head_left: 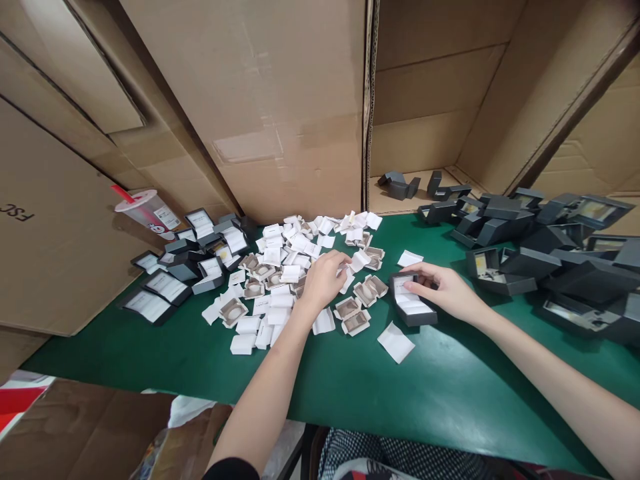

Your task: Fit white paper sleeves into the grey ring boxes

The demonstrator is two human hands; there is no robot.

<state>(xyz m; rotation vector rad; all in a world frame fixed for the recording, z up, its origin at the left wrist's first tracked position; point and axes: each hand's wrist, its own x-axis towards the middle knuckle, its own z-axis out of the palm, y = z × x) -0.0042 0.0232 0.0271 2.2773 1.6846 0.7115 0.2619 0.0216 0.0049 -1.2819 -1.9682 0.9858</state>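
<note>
My right hand (440, 290) grips a small black jewellery box (416, 316) by its rear edge, thumb inside. The lid stands up and white lining shows inside. Over the pile of white card inserts (280, 300), my left hand (325, 277) reaches in with its fingers curled together among the pieces. A folded white insert (360, 261) lies right by its fingertips; whether the fingers pinch a piece is hidden. Between the hands lie brownish-backed inserts (370, 290). A loose white slip (396, 343) rests in front of the box, another (410, 258) behind it.
Many open black boxes (530, 267) are heaped on the right of the green table (350, 393). More boxes with white lining (175, 287) lie at left, beside a plastic cup (149, 212) with a red straw. Tall cardboard (260, 100) walls the back; an open carton (440, 93) holds several boxes.
</note>
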